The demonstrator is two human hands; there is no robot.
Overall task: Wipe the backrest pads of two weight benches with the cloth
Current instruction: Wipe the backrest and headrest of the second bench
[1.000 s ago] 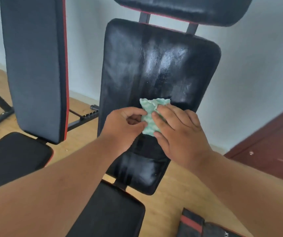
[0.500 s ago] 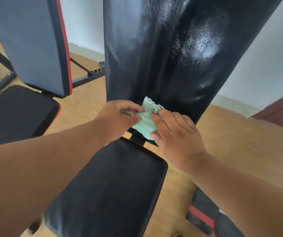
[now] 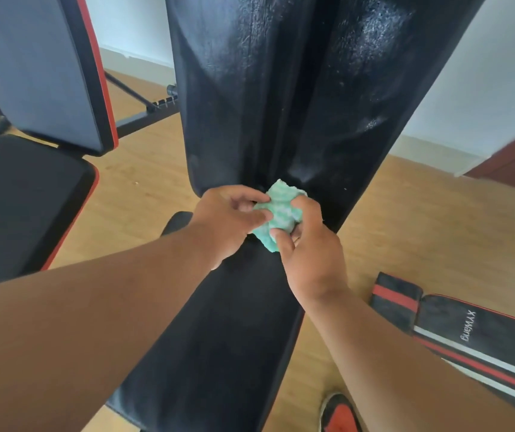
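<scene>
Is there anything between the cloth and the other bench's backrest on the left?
Nothing visible. Both hands hold the cloth at the black pad's bottom edge; only open air and floor separate it from the grey backrest.

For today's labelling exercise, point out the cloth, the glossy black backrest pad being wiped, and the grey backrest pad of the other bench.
cloth (image 3: 281, 213), head view, on its bunched middle.
glossy black backrest pad (image 3: 281, 88), head view, on its shiny face.
grey backrest pad (image 3: 32, 63), head view, on its flat face.
</scene>
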